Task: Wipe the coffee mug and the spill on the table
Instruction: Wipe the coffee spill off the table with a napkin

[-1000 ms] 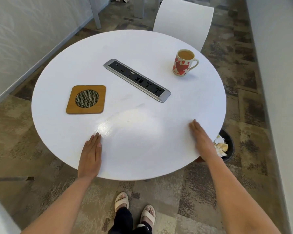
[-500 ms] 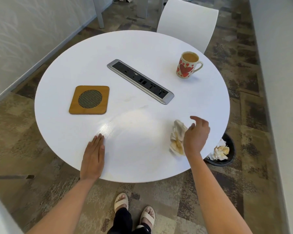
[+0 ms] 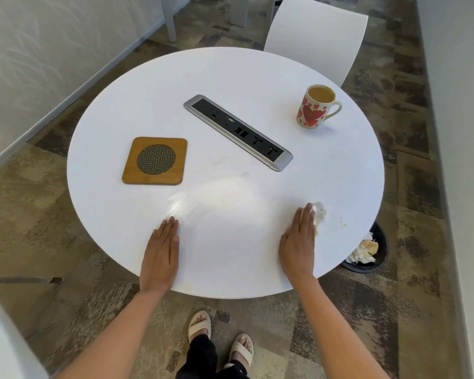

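A cream mug with red hearts (image 3: 312, 110), full of milky coffee, stands at the far right of the round white table (image 3: 153, 77). My right hand (image 3: 298, 242) lies flat near the table's front right, fingers straight, pressing a crumpled stained paper tissue (image 3: 319, 214) that sticks out past its fingertips. A small brownish smear (image 3: 343, 223) marks the table just right of the tissue. Fainter pale streaks (image 3: 230, 176) show near the table's middle. My left hand (image 3: 161, 250) rests flat on the front left of the table.
A square wooden coaster with a mesh centre (image 3: 155, 160) lies at the left. A grey socket strip (image 3: 238, 131) runs diagonally across the middle. A white chair (image 3: 316, 36) stands behind the table. A black bin with used tissues (image 3: 365, 253) sits on the floor at the right.
My right hand, which held the tissue pinched above the table half a second ago, has come down flat onto it and moved it rightwards. The left hand has stayed put.
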Demonstrator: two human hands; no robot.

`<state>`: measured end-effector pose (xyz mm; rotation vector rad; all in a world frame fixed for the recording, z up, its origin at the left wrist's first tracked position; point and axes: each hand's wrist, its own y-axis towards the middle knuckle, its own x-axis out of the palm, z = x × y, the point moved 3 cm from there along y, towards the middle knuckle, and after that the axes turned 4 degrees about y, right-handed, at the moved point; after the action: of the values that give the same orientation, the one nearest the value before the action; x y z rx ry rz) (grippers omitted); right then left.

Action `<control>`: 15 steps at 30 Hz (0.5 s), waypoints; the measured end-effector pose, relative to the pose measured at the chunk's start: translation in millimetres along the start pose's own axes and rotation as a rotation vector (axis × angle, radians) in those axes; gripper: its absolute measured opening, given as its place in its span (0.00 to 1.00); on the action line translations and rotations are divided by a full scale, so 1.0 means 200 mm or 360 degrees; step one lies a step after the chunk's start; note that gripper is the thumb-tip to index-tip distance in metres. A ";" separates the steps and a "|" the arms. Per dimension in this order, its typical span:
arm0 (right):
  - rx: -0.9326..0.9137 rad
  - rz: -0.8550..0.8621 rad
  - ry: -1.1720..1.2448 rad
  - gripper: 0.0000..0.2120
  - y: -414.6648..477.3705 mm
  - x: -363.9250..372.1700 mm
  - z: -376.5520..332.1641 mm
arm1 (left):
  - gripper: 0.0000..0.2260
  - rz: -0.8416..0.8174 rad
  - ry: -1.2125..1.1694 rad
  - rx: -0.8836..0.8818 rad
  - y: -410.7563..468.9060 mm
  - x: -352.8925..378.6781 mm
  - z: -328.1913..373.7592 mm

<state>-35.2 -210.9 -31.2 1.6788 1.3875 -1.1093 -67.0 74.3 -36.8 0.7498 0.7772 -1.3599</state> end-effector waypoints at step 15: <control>-0.0895 -0.0457 0.0450 0.21 0.08 0.20 -0.39 | 0.22 0.0084 -0.0058 -0.0058 0.08 -0.07 -0.10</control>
<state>-2.6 -128.2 -36.5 1.2781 1.9482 -0.5476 -51.9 99.2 -35.7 0.7104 0.7463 -1.3053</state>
